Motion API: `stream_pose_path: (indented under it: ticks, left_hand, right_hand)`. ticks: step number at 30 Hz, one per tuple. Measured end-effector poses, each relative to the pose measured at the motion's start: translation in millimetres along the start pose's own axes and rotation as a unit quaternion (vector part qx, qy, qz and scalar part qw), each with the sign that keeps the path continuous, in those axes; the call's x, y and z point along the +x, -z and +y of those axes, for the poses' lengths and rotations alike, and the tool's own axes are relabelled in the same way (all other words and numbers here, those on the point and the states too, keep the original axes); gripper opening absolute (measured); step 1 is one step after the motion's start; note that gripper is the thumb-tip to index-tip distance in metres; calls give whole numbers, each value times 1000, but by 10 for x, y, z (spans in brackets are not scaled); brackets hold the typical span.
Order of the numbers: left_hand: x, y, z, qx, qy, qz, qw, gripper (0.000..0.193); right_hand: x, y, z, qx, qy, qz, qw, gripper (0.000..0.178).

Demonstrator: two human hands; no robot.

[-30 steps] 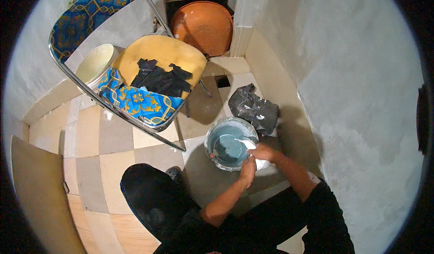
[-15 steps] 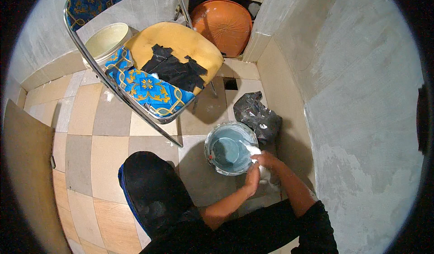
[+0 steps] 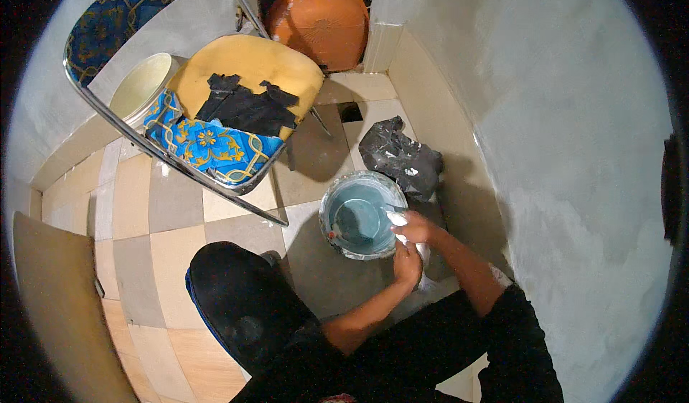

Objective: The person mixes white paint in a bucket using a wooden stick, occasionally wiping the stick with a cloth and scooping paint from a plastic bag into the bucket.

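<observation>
Now gripping a soft white bundle point(image 3: 396, 218) with both the left hand point(image 3: 408, 265) and the right hand point(image 3: 418, 229), at the right rim of a gray bucket point(image 3: 362, 185), near the right edge of the floor point(image 3: 305, 282).

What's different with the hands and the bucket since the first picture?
The left hand and right hand moved a little to the right relative to the bucket, drawing the white bundle back toward its right rim. Both hold the bundle, as before. The chair, black bag and orange basin stayed put; the view itself shifted.
</observation>
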State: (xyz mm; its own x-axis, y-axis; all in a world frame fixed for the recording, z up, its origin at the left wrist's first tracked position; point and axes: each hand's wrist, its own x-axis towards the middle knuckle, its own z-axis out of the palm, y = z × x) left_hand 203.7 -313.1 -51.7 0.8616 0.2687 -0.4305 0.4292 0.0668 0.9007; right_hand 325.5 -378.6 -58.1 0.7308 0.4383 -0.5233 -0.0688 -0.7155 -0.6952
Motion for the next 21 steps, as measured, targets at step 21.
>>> stream_pose_path:
  ticks: [21]
  left_hand:
    - [84, -23, -243, 108, 55, -48, 992, 50]
  right_hand:
    - [-72, -93, -212, -128, -66, -72, 987, 54]
